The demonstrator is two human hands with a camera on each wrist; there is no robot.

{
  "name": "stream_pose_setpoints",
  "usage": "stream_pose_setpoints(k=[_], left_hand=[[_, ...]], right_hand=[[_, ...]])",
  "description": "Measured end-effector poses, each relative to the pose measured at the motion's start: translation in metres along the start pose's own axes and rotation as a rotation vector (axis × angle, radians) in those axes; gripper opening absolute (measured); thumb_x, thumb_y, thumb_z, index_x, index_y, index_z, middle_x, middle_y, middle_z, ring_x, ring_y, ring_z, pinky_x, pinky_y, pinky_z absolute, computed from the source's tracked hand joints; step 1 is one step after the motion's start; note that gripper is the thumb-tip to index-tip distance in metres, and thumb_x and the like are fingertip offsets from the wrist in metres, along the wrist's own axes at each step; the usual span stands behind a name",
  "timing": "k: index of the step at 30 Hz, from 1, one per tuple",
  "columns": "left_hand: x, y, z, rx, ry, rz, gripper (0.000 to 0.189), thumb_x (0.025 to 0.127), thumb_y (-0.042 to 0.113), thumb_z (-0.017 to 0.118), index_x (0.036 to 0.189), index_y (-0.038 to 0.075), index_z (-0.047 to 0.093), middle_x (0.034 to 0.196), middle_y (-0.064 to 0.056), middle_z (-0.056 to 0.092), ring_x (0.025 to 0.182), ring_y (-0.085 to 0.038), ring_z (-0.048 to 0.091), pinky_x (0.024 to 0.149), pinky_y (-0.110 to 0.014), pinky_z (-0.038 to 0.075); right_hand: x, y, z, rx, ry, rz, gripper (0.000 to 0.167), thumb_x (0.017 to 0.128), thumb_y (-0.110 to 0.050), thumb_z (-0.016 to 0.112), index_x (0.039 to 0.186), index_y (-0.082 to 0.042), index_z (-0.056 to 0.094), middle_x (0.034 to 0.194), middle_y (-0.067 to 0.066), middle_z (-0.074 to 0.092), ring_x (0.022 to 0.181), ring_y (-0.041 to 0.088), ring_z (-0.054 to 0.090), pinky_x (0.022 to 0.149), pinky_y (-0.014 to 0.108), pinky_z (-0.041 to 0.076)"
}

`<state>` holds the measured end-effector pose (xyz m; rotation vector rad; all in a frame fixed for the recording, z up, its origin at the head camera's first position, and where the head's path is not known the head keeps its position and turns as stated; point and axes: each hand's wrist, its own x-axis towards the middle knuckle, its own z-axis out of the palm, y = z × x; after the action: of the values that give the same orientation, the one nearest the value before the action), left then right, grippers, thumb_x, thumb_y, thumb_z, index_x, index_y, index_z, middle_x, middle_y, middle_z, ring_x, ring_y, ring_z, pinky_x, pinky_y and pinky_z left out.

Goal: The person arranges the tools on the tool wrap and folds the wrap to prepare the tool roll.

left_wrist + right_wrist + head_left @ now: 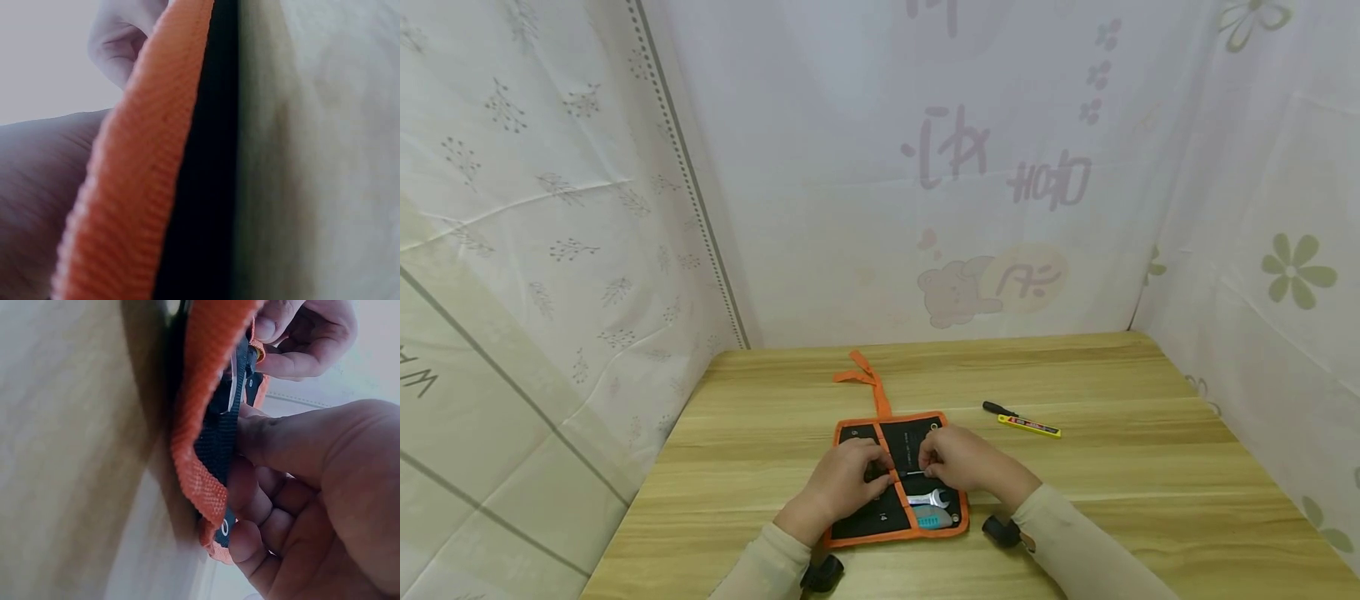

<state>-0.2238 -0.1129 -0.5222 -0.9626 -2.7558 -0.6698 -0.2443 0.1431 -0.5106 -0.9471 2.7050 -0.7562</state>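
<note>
A: Doing what with the flat black cloth tool pouch [856, 527] with orange edging, spread open on the wood-grain counter [1112, 483]?

B: Pinching its orange woven middle band [903, 497] with the left hand [850, 479]; apparently gripping the thin, pale shaft of a small dark-ended metal tool [913, 473] with the right hand [961, 458], over the pouch's right half.

A: Putting in or taking out?

B: Hard to be certain. Probably tucking in at the band, beyond the silver open-ended wrench [931, 499] and the teal-and-grey handle [934, 518], both on the pouch's right half.

A: Calling for what next?

B: Likely holding the band steady, lining up the dark end with it, then sliding gently without bunching the cloth.

A: Anything outside?

B: Yes: 2 items beyond the pouch's right edge, a slender black-handled tool [998, 409] and a flat yellow strip-shaped item [1030, 427] with red and black print. Possibly wanted afterwards.
</note>
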Motion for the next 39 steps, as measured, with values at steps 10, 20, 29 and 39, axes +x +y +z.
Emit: stream_pose_setpoints(k=[10,20,29,39], left_hand=[[-0.001,0.0,0.001,-0.002,-0.012,-0.011,0.012,0.093,0.035,0.082,0.096,0.025,0.076,0.091,0.014,0.066,0.078,-0.001,0.058,0.07,-0.023,0.052],[0.001,0.001,-0.001,-0.004,-0.022,-0.012,0.011,0.093,0.035,0.082,0.095,0.026,0.075,0.09,0.016,0.064,0.079,0.0,0.057,0.07,-0.023,0.052],[0.001,0.0,0.001,-0.005,-0.014,-0.008,0.012,0.093,0.035,0.082,0.095,0.026,0.075,0.09,0.016,0.064,0.078,0.0,0.056,0.07,-0.022,0.052],[0.0,0.0,0.0,0.017,-0.013,0.003,0.01,0.094,0.034,0.081,0.097,0.026,0.075,0.091,0.016,0.064,0.08,-0.001,0.057,0.07,-0.023,0.052]], right_hand=[[-0.001,0.005,0.003,-0.012,0.025,-0.017,0.021,0.094,-0.013,0.081,0.081,-0.025,0.07,0.083,-0.016,0.057,0.071,0.003,0.054,0.066,0.025,0.049],[-0.005,0.003,-0.001,-0.022,0.034,-0.037,0.017,0.094,-0.008,0.079,0.086,-0.022,0.073,0.085,-0.014,0.06,0.074,0.002,0.055,0.07,0.026,0.05],[-0.012,0.007,-0.008,0.008,0.052,-0.024,0.015,0.095,-0.007,0.077,0.092,-0.021,0.076,0.094,-0.012,0.066,0.08,0.002,0.058,0.072,0.027,0.053],[-0.022,0.016,-0.035,0.085,0.151,0.031,0.012,0.096,-0.003,0.074,0.099,-0.014,0.079,0.095,-0.012,0.067,0.081,0.005,0.061,0.07,0.029,0.054]])
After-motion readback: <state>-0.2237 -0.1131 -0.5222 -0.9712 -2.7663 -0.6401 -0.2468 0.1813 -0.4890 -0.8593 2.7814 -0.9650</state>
